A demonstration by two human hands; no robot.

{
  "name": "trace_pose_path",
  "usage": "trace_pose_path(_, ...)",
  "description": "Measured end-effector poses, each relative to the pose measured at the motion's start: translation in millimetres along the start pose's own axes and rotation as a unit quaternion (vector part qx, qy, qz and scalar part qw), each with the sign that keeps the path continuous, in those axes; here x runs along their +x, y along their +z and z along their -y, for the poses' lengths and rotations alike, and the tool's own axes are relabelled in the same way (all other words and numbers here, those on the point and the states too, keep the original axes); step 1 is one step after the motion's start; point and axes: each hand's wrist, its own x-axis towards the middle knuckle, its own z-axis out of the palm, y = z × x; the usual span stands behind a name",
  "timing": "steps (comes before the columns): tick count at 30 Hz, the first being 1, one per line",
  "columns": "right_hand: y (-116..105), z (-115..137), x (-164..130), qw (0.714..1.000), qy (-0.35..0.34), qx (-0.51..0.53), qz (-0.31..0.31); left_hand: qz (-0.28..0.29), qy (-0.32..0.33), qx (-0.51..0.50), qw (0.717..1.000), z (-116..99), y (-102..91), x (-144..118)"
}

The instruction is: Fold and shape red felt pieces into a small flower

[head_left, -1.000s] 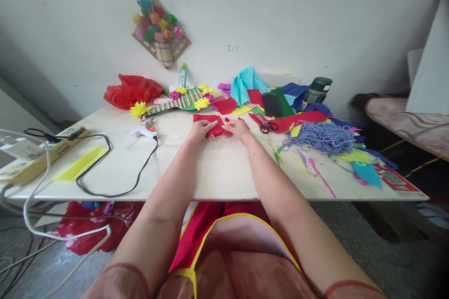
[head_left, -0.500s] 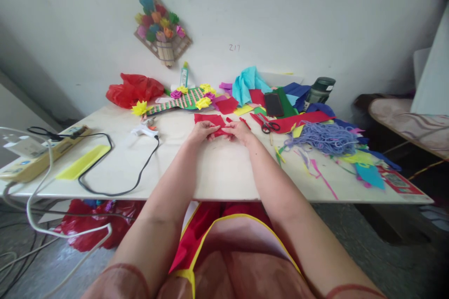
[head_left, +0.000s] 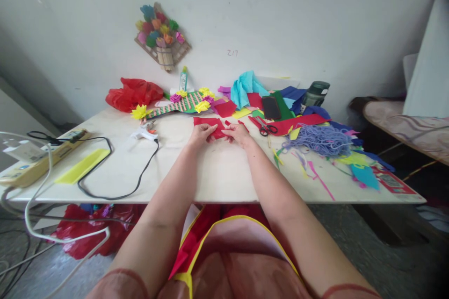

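Observation:
Both hands are at the middle of the white table [head_left: 224,182], pinching a small piece of red crepe paper [head_left: 218,133] between them. My left hand [head_left: 203,134] grips its left side, thumb on top and fingers closed underneath. At the paper's right edge, my right hand [head_left: 238,134] holds it between thumb and fingers. More red paper spreads flat on the table just behind my left hand, and small red scraps show behind my right hand. To the right lie dark-handled scissors [head_left: 268,129] on a red paper strip [head_left: 298,124].
A white glue gun [head_left: 145,133] with a black cord lies left, near a yellow sheet [head_left: 83,166] and a power strip [head_left: 52,159]. Behind are a flower-decorated green craft [head_left: 178,104] and a red plastic bag [head_left: 133,95]. Rightward are a phone [head_left: 271,108], purple yarn [head_left: 321,140] and a bottle [head_left: 316,94].
The hands stay at nearly the same place, with the fingers shifting slightly apart and more of the red crepe paper showing between them. The camera view has tilted slightly.

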Motion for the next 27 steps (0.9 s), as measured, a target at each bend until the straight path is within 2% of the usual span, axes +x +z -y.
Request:
trace_pose_path(6,-2.7,-4.9,2.5,1.0,-0.004,0.002,0.014,0.05,-0.031,-0.034,0.998,3.9,-1.1,2.3)
trace_pose_path(9,-1.8,-4.2,1.4,1.0,-0.004,0.007,0.027,0.05,-0.033,-0.047,0.997,6.8,-0.6,3.0)
trace_pose_path(14,-0.7,0.5,-2.2,0.998,0.036,0.02,0.047,0.05,-0.025,-0.053,0.997,6.5,0.4,2.2)
trace_pose_path(19,-0.4,2.2,-4.0,0.998,0.05,-0.008,0.043,0.045,-0.016,-0.036,0.998,4.8,1.5,1.5)
trace_pose_path(24,1.7,3.6,-5.1,0.998,0.041,-0.022,0.033,0.094,-0.054,-0.041,0.993,6.4,0.2,1.7)
trace_pose_path(27,3.4,4.1,-5.2,0.998,0.041,-0.032,0.028,0.102,-0.077,-0.042,0.991,9.2,-2.0,3.0)
